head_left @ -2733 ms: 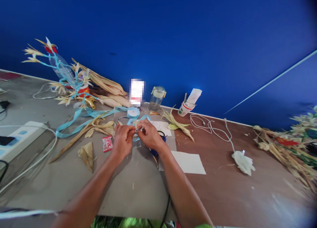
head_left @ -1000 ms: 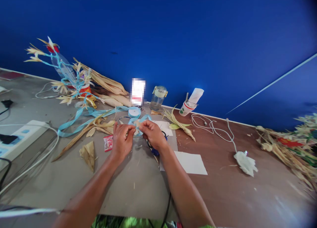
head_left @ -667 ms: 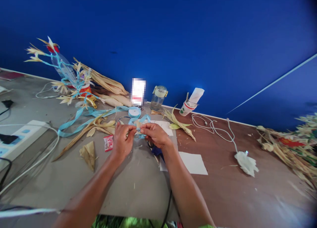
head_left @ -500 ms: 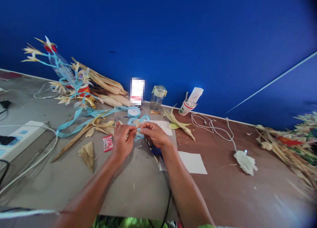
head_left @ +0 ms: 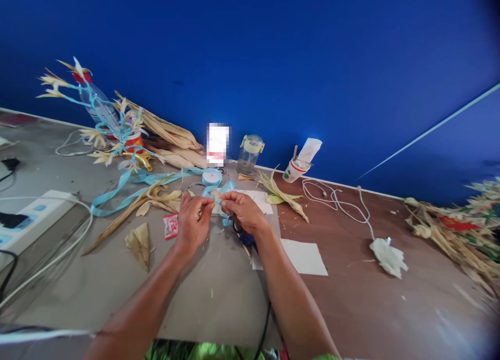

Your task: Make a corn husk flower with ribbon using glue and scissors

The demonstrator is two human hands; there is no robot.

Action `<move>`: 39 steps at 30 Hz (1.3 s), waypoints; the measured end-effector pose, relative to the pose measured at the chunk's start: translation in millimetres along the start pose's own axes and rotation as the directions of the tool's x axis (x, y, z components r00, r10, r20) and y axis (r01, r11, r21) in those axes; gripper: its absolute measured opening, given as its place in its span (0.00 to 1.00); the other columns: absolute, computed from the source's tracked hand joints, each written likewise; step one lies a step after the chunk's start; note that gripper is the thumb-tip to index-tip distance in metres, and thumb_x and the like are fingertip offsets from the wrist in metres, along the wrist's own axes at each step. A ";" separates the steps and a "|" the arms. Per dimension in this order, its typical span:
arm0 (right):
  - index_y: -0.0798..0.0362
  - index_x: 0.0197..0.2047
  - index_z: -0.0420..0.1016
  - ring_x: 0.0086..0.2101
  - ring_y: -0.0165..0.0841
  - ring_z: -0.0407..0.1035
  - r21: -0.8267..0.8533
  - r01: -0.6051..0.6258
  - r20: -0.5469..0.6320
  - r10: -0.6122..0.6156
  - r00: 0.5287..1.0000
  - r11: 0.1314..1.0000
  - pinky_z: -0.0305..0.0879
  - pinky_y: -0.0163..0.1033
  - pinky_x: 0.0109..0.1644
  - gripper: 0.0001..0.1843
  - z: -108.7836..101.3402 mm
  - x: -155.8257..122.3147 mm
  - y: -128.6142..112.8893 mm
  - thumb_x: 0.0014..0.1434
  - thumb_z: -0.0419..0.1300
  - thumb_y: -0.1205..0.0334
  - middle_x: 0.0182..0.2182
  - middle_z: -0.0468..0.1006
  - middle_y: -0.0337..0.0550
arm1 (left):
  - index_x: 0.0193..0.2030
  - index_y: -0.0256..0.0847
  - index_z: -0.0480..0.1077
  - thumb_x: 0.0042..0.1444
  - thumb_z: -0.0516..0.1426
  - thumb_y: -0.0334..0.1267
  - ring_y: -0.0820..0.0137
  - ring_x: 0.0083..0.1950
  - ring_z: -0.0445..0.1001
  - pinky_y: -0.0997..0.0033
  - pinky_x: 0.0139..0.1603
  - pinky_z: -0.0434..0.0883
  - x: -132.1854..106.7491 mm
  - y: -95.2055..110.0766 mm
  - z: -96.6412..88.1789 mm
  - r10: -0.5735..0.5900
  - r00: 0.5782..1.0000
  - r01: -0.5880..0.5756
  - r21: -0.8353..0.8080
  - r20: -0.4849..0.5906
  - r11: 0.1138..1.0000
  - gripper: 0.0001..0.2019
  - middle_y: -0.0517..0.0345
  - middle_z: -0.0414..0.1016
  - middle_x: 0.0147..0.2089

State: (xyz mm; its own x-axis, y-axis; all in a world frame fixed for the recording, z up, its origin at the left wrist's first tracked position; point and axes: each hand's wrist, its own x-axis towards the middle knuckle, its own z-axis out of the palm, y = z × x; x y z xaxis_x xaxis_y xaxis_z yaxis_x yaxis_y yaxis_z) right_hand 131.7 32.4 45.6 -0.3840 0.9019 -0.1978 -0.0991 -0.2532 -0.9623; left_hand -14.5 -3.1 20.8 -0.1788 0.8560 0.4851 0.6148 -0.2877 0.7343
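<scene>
Close together over the desk, my left hand (head_left: 194,219) and my right hand (head_left: 245,213) work at a light blue ribbon (head_left: 230,185). Thumb and fingers are pinched on both sides, and the ribbon's loose part shows behind and below the fingertips. A small pale piece of corn husk (head_left: 215,194) sits between them; how it is fixed to the ribbon is hidden. Just behind stands a ribbon roll (head_left: 211,177). Dark blue-handled scissors (head_left: 246,238) lie partly under my right wrist. Left of my left hand is a red-and-white packet (head_left: 171,226).
Husk flowers on blue-wrapped stems (head_left: 91,97) rise at the left, near dried corn husks (head_left: 167,128). A power strip (head_left: 42,214) lies left. Along the blue wall stand a glass jar (head_left: 250,154) and a paper cup (head_left: 296,170). A white cable (head_left: 334,193) and paper sheet (head_left: 307,257) lie right.
Both hands stay nearly in place, with slight finger movement. A bit of blue ribbon now hangs lower beneath my right fingertips. The whole view has shifted very slightly.
</scene>
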 end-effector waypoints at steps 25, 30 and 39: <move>0.51 0.32 0.79 0.28 0.31 0.70 -0.139 0.295 0.180 -0.269 0.946 0.945 0.67 0.36 0.34 0.09 -12.2 -5.9 3.6 0.51 0.63 0.55 0.26 0.77 0.39 | 0.30 0.40 0.74 0.50 0.60 0.54 0.68 0.26 0.68 0.54 0.45 0.69 1.8 1.4 -10.2 -0.099 0.660 0.703 -0.567 0.745 0.429 0.17 0.62 0.60 0.16; 0.52 0.33 0.77 0.22 0.30 0.68 -0.033 0.214 0.211 -0.202 0.956 0.976 0.65 0.36 0.29 0.13 -10.4 -9.1 1.4 0.49 0.65 0.51 0.24 0.75 0.38 | 0.34 0.42 0.72 0.51 0.60 0.52 0.69 0.27 0.69 0.58 0.45 0.68 1.9 4.1 -12.3 -0.057 0.652 0.710 -0.583 0.756 0.396 0.15 0.63 0.63 0.17; 0.53 0.30 0.74 0.28 0.29 0.65 -0.379 0.309 0.017 -0.327 0.945 0.872 0.61 0.34 0.35 0.09 -8.2 -1.2 0.3 0.55 0.56 0.59 0.26 0.73 0.37 | 0.31 0.40 0.70 0.48 0.61 0.51 0.70 0.28 0.68 0.67 0.36 0.66 5.7 -4.3 -3.2 -0.174 0.759 0.587 -0.544 0.628 0.599 0.15 0.61 0.67 0.22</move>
State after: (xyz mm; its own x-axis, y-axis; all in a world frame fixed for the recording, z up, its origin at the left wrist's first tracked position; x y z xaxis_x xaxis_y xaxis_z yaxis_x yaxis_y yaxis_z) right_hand 139.7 34.1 44.0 -0.3462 0.9289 0.1315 0.1425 0.1907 -0.9713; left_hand -20.7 1.7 21.9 0.2395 0.9692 -0.0579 -0.1541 0.0968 0.9833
